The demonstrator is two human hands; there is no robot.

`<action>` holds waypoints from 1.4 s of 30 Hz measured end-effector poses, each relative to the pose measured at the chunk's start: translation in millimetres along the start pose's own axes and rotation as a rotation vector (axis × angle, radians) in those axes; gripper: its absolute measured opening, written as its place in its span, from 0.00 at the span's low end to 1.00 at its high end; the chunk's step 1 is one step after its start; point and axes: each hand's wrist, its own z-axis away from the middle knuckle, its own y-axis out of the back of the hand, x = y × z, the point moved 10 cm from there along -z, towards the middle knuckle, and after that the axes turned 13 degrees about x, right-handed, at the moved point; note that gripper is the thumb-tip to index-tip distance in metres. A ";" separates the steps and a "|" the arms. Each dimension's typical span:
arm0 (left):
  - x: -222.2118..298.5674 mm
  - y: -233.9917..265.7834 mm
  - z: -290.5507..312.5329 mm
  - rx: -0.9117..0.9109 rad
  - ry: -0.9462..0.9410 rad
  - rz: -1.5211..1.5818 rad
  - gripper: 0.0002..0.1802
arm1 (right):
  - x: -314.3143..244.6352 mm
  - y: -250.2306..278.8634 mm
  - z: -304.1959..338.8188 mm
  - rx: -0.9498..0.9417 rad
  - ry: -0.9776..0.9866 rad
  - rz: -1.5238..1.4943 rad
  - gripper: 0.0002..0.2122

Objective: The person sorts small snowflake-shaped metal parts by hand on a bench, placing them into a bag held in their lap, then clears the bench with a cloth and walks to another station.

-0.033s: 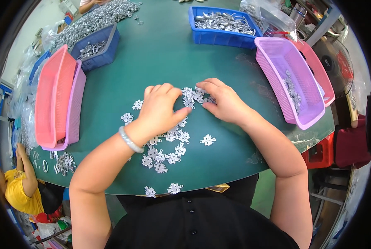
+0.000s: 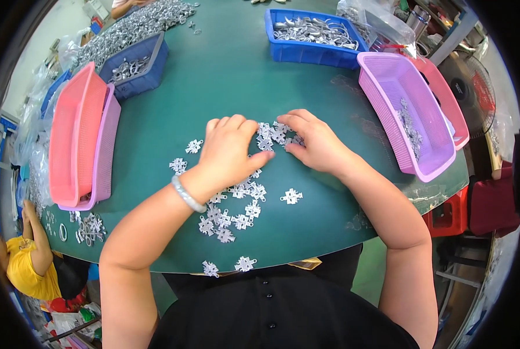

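Small silver cross-shaped metal pieces with loops lie loose on the green table. A little heap of metal pieces sits between my hands. My left hand, a pale bangle on its wrist, is at the heap's left side, thumb spread away from the curled fingers. On the other side my right hand arches over the heap's right edge, thumb and forefinger apart, with some pieces showing between them. I see nothing gripped in either hand. More metal pieces are scattered nearer me, partly hidden by my left forearm.
At left stand a pink basket and a blue bin of metal parts. A blue tray of parts is at the back; a purple basket holding pieces is right. A large parts heap lies far left. A person in yellow sits left.
My left hand has shifted slightly to the right, its thumb closer to the heap. The heap's left pieces have slid a touch to the right. My right hand has barely moved.
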 end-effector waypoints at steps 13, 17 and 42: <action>-1.7 -6.6 5.2 -0.112 -0.023 0.002 0.15 | -10.7 -2.6 -3.9 0.111 0.191 0.265 0.06; -4.0 -5.3 2.5 -0.126 -0.026 0.008 0.17 | -7.8 14.5 -4.6 0.237 0.172 0.166 0.03; 17.3 -21.4 -8.2 -0.134 -0.210 0.208 0.16 | 18.8 25.2 13.1 -0.137 0.069 0.416 0.14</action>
